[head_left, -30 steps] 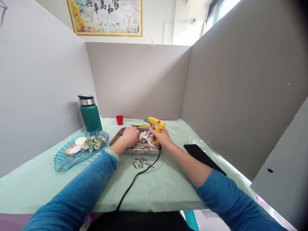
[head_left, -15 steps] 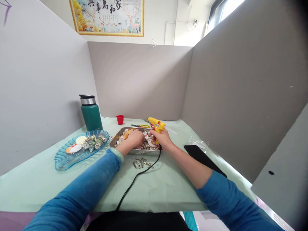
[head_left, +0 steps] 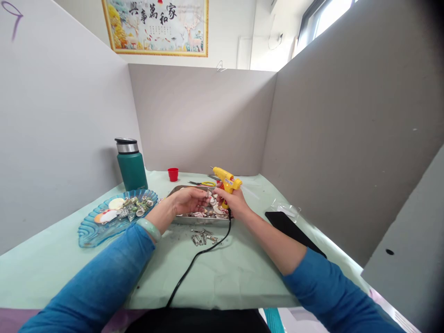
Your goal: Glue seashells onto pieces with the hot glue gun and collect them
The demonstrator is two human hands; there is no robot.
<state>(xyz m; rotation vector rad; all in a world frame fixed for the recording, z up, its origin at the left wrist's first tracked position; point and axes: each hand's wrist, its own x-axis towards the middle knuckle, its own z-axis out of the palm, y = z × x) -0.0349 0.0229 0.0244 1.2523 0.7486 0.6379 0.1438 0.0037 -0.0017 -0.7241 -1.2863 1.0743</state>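
Near the middle of the frame, the right hand (head_left: pixel 233 200) has its fingers wrapped around the grip of a yellow glue gun (head_left: pixel 226 179); the palm and fingers hide part of the grip, and the nozzle points to the upper left. The left hand (head_left: pixel 189 201) is over the metal tray (head_left: pixel 201 221), its fingers bent and their tips close to the right hand. Something small may be between those fingertips, but I cannot tell whether they are grasping it.

Both hands cover part of the tray and of the shells (head_left: pixel 208 212) in it, which are too small to tell one by one. Behind the tray, the yellow-handled scissors (head_left: pixel 208 183) are partly visible, with a red cup (head_left: pixel 173 174) to their left. Just below the tray lies a pile of metal pins (head_left: pixel 204 237), with the black cord (head_left: pixel 195 258) beside it, running out of sight at the bottom edge.

At left, a blue dish (head_left: pixel 86 232) holds more shells, in front of a green bottle (head_left: pixel 132 171). At right, a black flat object (head_left: pixel 294 233), hard to identify, lies by clear plastic (head_left: pixel 292 209).
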